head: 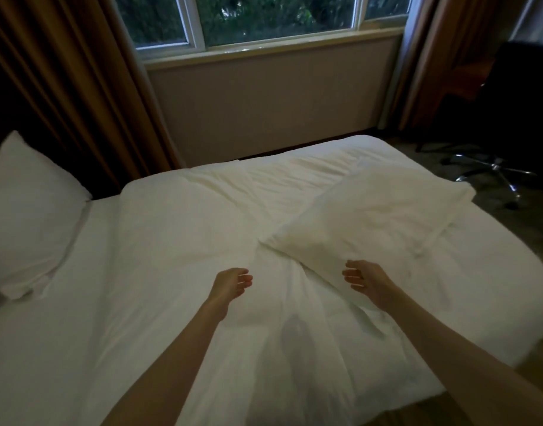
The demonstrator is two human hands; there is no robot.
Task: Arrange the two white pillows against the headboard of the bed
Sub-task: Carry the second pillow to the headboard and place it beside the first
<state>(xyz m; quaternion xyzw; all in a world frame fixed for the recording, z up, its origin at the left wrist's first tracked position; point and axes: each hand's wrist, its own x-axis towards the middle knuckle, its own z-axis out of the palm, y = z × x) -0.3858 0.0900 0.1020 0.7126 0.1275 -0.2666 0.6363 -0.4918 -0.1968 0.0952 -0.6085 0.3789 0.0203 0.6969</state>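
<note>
Left hand (pixel 232 282) out over the duvet (pixel 172 256), fingers loosely spread, holding nothing | right hand (pixel 367 279) spread too, at the near edge of the loose pillow (pixel 371 222), contact unclear | that pillow lies at 2 o'clock on the bed | second pillow (pixel 27 210) leans on the headboard (pixel 6 127) at 9 o'clock

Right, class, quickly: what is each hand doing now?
Left hand: open, fingers loosely curled, holding nothing.
Right hand: open, empty, beside the near pillow.
</note>
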